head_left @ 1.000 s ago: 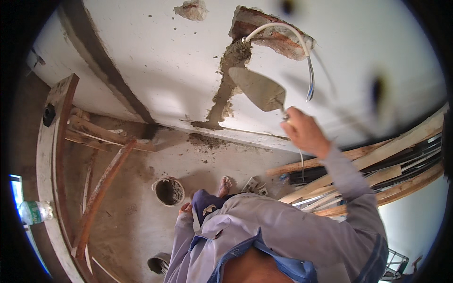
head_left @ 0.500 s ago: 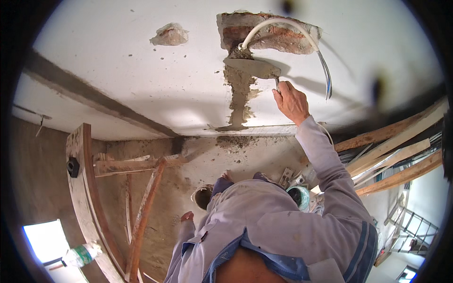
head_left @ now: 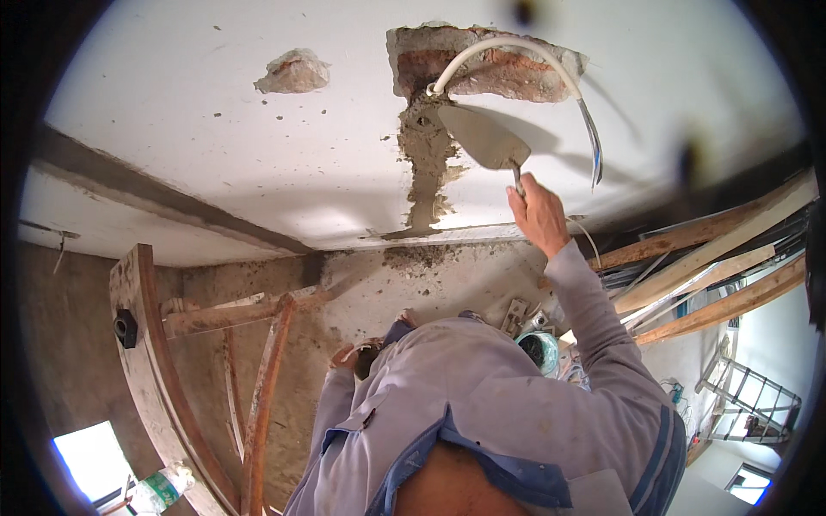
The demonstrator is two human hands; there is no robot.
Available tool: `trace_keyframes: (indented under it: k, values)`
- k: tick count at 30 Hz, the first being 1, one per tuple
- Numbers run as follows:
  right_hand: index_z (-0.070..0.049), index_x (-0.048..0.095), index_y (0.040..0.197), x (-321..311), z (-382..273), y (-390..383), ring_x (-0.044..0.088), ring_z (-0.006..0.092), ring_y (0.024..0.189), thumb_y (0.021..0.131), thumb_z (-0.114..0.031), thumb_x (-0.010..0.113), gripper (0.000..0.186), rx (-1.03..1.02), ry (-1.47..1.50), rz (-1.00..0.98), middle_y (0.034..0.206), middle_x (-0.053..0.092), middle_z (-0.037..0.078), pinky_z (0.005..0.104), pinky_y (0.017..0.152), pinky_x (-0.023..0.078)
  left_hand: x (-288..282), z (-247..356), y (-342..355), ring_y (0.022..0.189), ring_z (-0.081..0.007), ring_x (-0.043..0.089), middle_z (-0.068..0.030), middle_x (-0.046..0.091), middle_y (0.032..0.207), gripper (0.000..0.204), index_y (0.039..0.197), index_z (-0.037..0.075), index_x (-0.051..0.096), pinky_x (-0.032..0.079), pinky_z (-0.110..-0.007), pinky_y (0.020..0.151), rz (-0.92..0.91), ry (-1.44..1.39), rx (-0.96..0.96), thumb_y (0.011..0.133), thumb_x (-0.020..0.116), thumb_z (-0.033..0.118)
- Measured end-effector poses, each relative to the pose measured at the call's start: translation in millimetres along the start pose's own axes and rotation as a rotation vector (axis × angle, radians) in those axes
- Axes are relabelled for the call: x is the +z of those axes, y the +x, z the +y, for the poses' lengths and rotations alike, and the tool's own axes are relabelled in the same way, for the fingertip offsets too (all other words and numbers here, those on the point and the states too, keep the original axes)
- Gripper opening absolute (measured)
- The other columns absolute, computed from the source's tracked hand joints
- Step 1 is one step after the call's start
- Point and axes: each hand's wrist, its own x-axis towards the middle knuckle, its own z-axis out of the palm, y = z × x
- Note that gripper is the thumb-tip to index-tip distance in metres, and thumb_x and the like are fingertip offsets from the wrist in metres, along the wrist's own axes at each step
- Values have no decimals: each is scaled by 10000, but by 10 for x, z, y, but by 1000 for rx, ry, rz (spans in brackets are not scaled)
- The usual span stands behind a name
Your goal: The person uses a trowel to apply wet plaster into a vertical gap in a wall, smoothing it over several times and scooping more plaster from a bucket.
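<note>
A trowel [head_left: 486,139] is in the upper centre of the frame, its blade's tip at the right edge of a grey mortar strip [head_left: 426,176]; contact is unclear. The right hand's [head_left: 542,217] fingers are closed around its handle. Above, a white cable [head_left: 516,39] arcs across exposed brick [head_left: 422,64]. Left of centre, the left hand [head_left: 344,355] is beside a dark bucket [head_left: 367,361]; whether its fingers grip, I cannot tell. Timber planks [head_left: 731,308] lie at right.

"What's hidden?"
"The right grip [head_left: 542,215] covers part of the trowel [head_left: 486,138]; the shirt [head_left: 482,378] hides some of the dark bucket [head_left: 366,359]."
"Does the left grip [head_left: 344,355] touch it?"
"Too small to tell."
</note>
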Motion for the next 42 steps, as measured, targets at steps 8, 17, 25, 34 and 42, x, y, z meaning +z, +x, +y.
trace_keyframes:
  k: [8,17,25,34,42]
  values:
    - [-19,454,922,793,-451,-367,506,258,454,966,-243,491,231,178,599,150,565,495,118,385,436,370,-343,-821,-241,978,-207,621,-87,672,1058,409,1152,103,655,496,-321,869,-101,146,29,797,699,300]
    - [-2,449,993,2118,-1359,205,496,235,443,976,-464,403,465,331,1064,294,520,453,100,381,423,358,-1330,57,-5,1052,-232,621,-115,670,1113,381,1109,72,682,477,-335,927,8,431,-16,766,712,235]
    - [-21,431,914,1786,-1737,38,444,154,439,969,-445,446,427,400,1006,119,553,442,45,321,412,361,-1665,-152,181,1040,-238,623,-118,673,1099,376,1096,79,689,477,-337,925,-60,346,-3,756,725,236]
    - [-27,468,896,1087,-909,-389,509,285,452,984,-341,455,327,254,493,162,548,492,125,403,428,376,-1472,-858,535,1027,-245,626,-122,677,1083,372,1083,88,698,477,-340,923,-104,176,63,745,739,238]
    - [-1,452,850,1134,-309,59,565,366,536,931,-234,534,259,169,291,49,604,556,174,437,492,432,-1454,-970,365,1028,-229,625,-118,673,1099,382,1110,91,688,483,-331,914,-117,94,34,753,739,216]
